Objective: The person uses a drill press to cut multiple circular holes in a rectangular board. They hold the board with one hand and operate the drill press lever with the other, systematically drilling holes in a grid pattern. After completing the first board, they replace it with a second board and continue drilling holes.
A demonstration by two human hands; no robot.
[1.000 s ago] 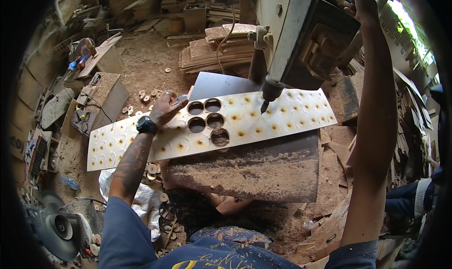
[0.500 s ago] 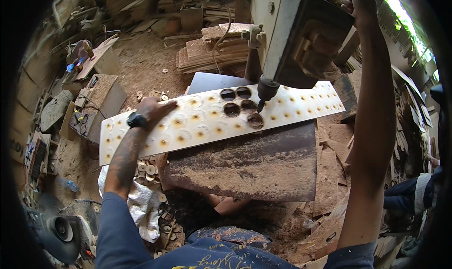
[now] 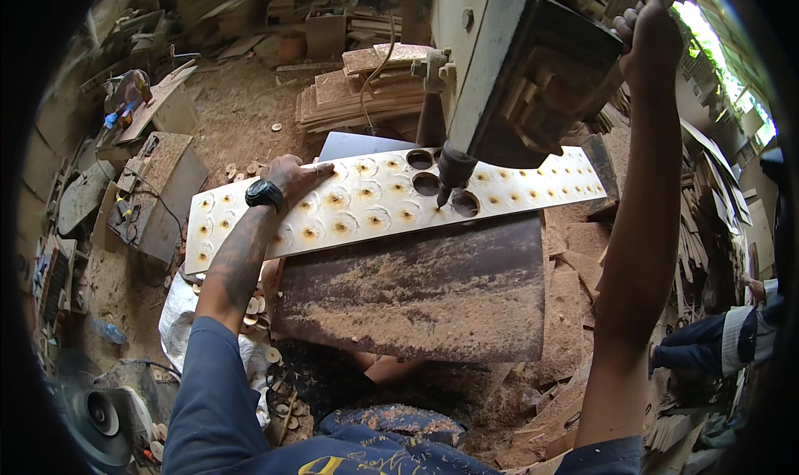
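A long pale wooden board [image 3: 354, 230] lies across the worktable, marked with rows of shallow rings with scorched centres. Several round holes [image 3: 465, 203] are cut through it near the drill. My left hand [image 3: 295, 178], with a dark watch at the wrist, is closed on the board's far edge, left of the holes. Over the board stands a drill press [image 3: 499, 76]; the tip of its dark chuck and bit [image 3: 449, 180] is at a ring mark just left of the nearest hole. High on the right, my right hand [image 3: 647, 34] wraps round the press's handle, mostly hidden behind it.
The dark worktable [image 3: 416, 300] is coated with sawdust. A white sack [image 3: 179, 317] and wooden discs [image 3: 254, 304] lie below the board's left end. Stacked boards [image 3: 362, 88] stand behind, a fan [image 3: 100, 413] at lower left. Another person's leg [image 3: 699, 342] shows at right.
The board has slid to the right under the drill, carried by my left hand. The bit is now left of the nearest hole rather than over it. My right hand stays on the handle.
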